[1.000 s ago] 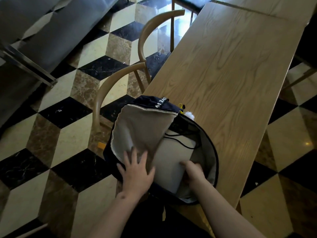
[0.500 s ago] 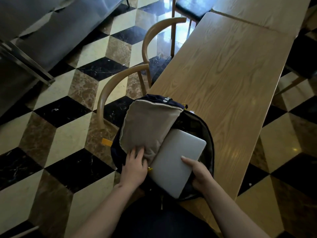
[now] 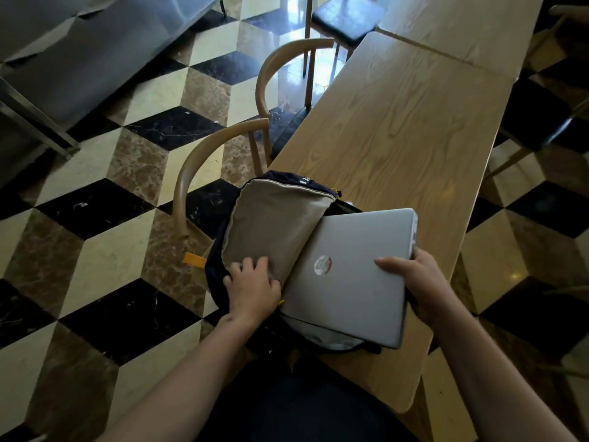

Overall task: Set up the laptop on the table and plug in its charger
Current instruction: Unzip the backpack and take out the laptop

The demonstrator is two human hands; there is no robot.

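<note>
Gripping the silver laptop (image 3: 350, 275) by its right edge, thumb on the lid and fingers curled underneath, the right hand (image 3: 424, 282) holds it at lower centre of the frame, partly out of the dark backpack (image 3: 220, 275) and over the wooden table (image 3: 398, 122). That edge hold probably suits sliding it clear. The left hand (image 3: 251, 288) presses spread fingers on the beige flap (image 3: 274, 228), likely to keep the bag open and steady. No charger is visible.
</note>
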